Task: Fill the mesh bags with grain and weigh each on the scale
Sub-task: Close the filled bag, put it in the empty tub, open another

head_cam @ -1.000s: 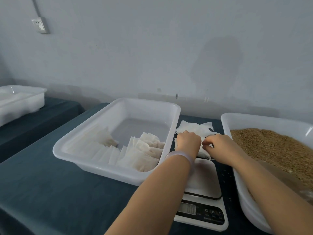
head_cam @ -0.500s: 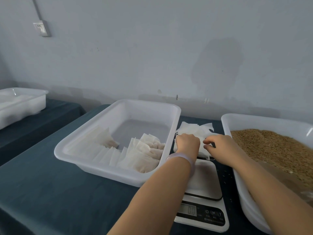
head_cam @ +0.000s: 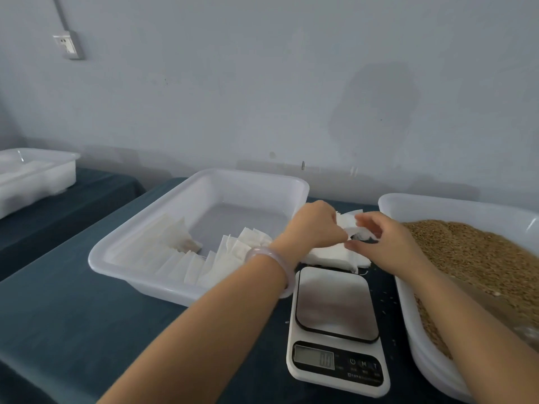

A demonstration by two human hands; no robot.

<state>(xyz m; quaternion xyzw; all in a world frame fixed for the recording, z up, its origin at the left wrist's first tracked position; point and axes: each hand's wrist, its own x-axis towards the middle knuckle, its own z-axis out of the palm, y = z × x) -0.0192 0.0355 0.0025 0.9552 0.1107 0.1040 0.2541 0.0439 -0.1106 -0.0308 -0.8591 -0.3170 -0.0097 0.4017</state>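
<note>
Plastic tray (head_cam: 250, 174) of bags (head_cam: 233, 252), grain tub (head_cam: 437, 201); left fingers (head_cam: 332, 225), right fingers (head_cam: 369, 222) round mesh bag (head_cam: 346, 221)

A stack of empty white mesh bags (head_cam: 326, 256) lies flat on the counter (head_cam: 73, 316), just behind the scale (head_cam: 335, 322), which is white with a bare steel plate. More bags (head_cam: 230, 255) lean in rows inside the tray (head_cam: 186, 290). Brown grain (head_cam: 481, 258) fills the tub (head_cam: 437, 204) at right.

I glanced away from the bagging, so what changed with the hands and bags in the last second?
The left hand has risen off the pile of empty bags, lifting one mesh bag in its fingers; the right hand rose too, fingers spread at that bag's edge. The scale, grain tub and tray of bags stayed put.
</note>
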